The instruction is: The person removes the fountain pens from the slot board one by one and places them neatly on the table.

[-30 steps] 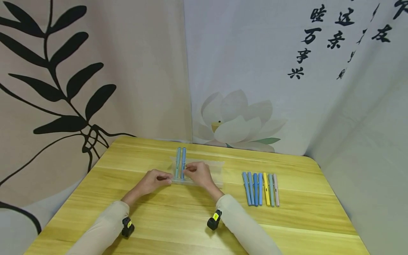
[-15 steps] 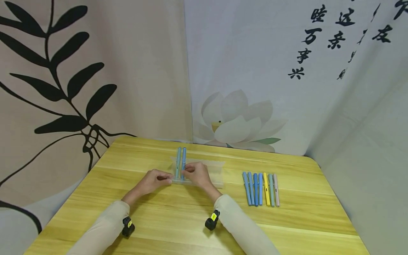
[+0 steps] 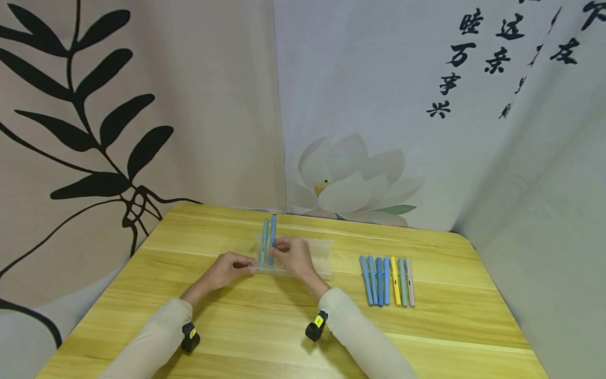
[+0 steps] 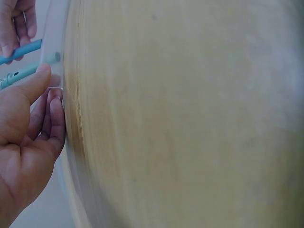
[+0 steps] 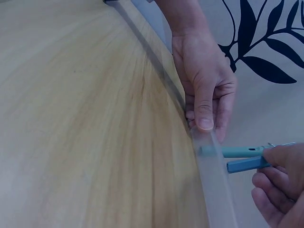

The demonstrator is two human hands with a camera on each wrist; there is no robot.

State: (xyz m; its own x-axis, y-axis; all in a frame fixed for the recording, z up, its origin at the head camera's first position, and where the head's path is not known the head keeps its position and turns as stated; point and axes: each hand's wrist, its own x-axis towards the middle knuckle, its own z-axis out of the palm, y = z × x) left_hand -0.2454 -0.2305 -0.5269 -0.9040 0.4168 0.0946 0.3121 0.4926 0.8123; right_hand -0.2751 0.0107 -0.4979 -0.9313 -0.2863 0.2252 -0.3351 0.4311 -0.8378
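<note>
A frosted, see-through plastic holder (image 3: 322, 255) lies toward the back of the table, with a raised strip (image 5: 216, 190) along its near edge. My left hand (image 3: 232, 269) pinches that strip at its left end, thumb on top. Between thumb and fingers, my right hand (image 3: 294, 257) holds a capped blue pen (image 3: 273, 227) by its lower part. The blue pen's near end (image 5: 237, 166) sits just outside the strip in the right wrist view. Left of it, a light green pen (image 3: 264, 239) lies on the holder, its near end (image 4: 54, 58) showing through the strip.
To the right, a row of capped pens lies side by side: several blue pens (image 3: 379, 281), a yellow pen (image 3: 395, 281), a green pen (image 3: 403, 282) and a pale pinkish pen (image 3: 410, 282). The wooden table (image 3: 265, 326) ends at a printed cloth backdrop (image 3: 227, 131).
My right hand has drawn the blue pen slightly toward the back of the table, so its far end now stands beyond the green pen's. The left hand keeps its place.
</note>
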